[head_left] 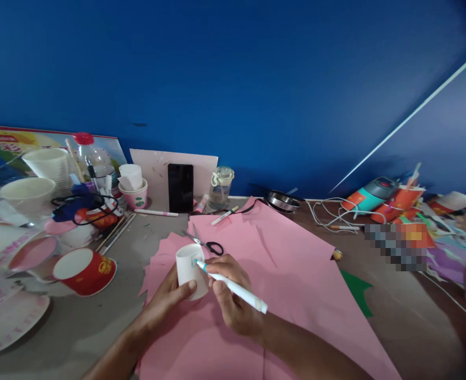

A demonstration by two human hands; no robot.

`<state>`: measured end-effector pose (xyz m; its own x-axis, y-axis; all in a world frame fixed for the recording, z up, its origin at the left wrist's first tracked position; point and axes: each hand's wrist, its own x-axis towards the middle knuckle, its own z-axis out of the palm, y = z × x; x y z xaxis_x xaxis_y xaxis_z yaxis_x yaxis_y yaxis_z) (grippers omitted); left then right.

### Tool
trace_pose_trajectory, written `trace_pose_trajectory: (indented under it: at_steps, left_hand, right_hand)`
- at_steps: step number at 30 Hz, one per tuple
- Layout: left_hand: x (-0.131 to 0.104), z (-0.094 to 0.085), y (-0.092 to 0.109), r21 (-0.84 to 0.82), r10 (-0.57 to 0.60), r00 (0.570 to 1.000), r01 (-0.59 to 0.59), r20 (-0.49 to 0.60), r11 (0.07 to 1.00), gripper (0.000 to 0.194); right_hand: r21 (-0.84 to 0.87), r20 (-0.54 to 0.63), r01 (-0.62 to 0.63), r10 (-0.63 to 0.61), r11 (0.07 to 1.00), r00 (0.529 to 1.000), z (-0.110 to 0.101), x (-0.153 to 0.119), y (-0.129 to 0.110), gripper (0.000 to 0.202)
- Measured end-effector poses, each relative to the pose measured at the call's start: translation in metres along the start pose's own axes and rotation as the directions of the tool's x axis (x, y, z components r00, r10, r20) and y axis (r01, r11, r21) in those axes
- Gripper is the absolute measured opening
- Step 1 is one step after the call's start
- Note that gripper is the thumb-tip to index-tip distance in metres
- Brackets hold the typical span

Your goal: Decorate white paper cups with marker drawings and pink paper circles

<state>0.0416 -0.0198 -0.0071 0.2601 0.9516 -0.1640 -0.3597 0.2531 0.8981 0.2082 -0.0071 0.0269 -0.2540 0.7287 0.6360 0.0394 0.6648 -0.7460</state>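
Cluttered grey table (98, 327), pink paper sheets (280, 274), blue wall (233, 79) behind

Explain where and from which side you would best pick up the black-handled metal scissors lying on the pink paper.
Grip the black-handled metal scissors by the black finger loops, coming from above on the right. They lie flat on the pink paper sheet, loops toward the right and blade tips toward the left, so that approach probably keeps fingers off the points.
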Motion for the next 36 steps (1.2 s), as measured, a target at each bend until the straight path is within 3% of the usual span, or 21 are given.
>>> trace_pose_trajectory:
  at_steps: [10, 23, 27, 32, 36]
  left_hand:
    - [0.001, -0.003, -0.005, -0.007, 0.002, 1.000, -0.002, -0.003, 1.000, 0.060]
    - [0.000, -0.001, -0.003, 0.006, 0.009, 1.000, -0.009, 0.017, 1.000, 0.060]
    - [0.002, -0.004, -0.007, 0.056, 0.024, 1.000, -0.023, -0.007, 0.998, 0.065]
    - [0.006, -0.007, -0.013, 0.081, 0.050, 0.998, -0.048, -0.029, 0.996, 0.071]
    - [0.009, -0.010, -0.017, 0.098, 0.100, 0.994, -0.095, -0.053, 0.991, 0.072]
  right_hand:
    - [0.004, -0.085, -0.050, 0.050, 0.999, 0.995, 0.000, -0.003, 0.009, 0.023]
    - [0.068, -0.054, -0.005, 0.009, 0.998, 0.999, 0.000, -0.003, 0.006, 0.022]
    - [0.130, -0.148, -0.057, 0.076, 0.990, 0.986, 0.002, -0.007, 0.007, 0.027]
    - [0.241, -0.131, -0.172, 0.207, 0.955, 0.969, 0.007, -0.011, 0.014, 0.035]
    - [0.081, -0.148, -0.239, 0.249, 0.968, 0.957, 0.011, -0.008, 0.017, 0.028]
